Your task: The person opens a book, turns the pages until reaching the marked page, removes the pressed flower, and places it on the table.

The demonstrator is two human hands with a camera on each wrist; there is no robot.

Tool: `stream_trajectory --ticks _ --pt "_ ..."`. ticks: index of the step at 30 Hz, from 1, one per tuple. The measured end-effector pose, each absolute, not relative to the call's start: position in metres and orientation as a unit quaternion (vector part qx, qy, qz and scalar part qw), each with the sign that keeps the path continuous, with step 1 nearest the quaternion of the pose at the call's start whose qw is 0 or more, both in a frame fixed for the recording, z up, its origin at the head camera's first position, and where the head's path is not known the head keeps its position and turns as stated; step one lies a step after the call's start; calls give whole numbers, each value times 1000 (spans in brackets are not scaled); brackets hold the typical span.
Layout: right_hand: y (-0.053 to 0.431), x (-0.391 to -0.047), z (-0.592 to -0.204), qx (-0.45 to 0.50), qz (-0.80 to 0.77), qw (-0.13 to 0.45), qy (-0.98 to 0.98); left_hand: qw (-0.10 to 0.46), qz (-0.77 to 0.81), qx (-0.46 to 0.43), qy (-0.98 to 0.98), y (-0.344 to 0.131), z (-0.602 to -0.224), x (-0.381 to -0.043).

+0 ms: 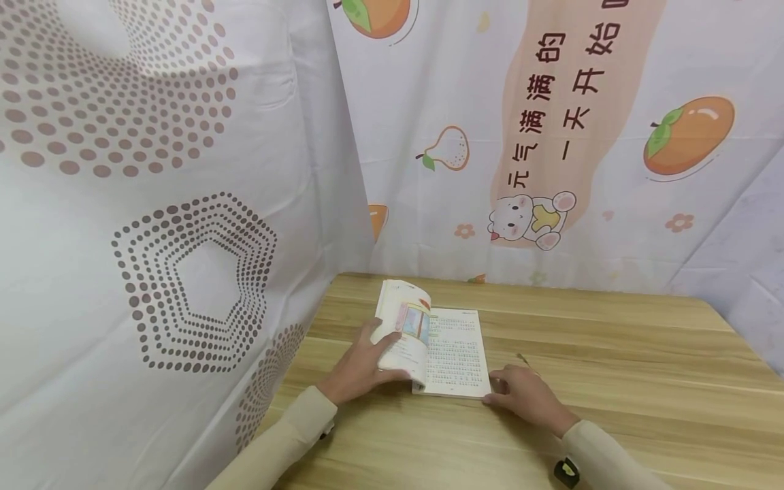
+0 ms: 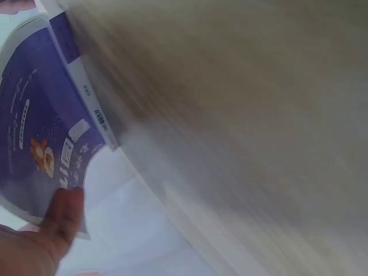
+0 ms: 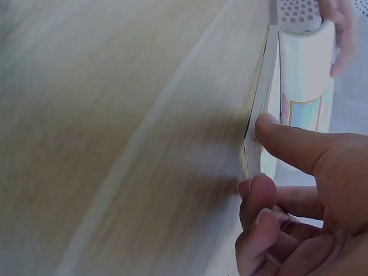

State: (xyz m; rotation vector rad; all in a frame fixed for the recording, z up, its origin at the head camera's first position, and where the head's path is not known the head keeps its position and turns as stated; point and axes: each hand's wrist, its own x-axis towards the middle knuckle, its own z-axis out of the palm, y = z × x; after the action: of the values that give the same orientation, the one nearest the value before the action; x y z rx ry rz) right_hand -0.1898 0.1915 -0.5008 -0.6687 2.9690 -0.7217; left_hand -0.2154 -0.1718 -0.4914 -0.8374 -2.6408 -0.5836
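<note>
A paperback book (image 1: 454,354) lies open on the wooden table, its right-hand page covered in printed text. My left hand (image 1: 366,361) grips the raised left part, whose pages curl over toward the right and show a coloured picture. In the left wrist view the purple cover (image 2: 34,115) faces outward, bent, with fingertips pressed on it. At the lower right corner, my right hand (image 1: 527,395) pinches the book's edge. The right wrist view shows that thumb on the side of the page block (image 3: 264,86), the other fingers curled by the corner.
The wooden table (image 1: 612,354) extends right of the book. A white patterned curtain (image 1: 202,286) hangs close on the left, and another with fruit prints (image 1: 429,204) hangs behind the table. A small dark object (image 1: 566,472) sits at the right sleeve.
</note>
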Motion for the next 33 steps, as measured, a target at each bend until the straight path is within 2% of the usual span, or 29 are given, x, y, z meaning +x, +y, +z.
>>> stream_trajectory --ticks 7,12,15,19,25,33 --pt "187 -186 -500 -205 -223 0 953 249 -314 -328 -855 -143 -478 -220" --pt "186 -184 -499 -202 -224 -1 953 269 -323 -358 -834 -113 -470 -218" --pt "187 -184 -499 -199 -226 0 954 247 -318 -373 -836 -96 -468 -218" --pt "186 -184 -499 -205 -227 -5 952 188 -299 -385 -853 -77 -469 -218" --pt "185 -186 -500 -221 -234 -9 947 106 -163 -414 -889 -56 -479 -218" --pt "183 -187 -505 -236 -231 -24 943 103 -8 -445 -889 -43 -489 -212"
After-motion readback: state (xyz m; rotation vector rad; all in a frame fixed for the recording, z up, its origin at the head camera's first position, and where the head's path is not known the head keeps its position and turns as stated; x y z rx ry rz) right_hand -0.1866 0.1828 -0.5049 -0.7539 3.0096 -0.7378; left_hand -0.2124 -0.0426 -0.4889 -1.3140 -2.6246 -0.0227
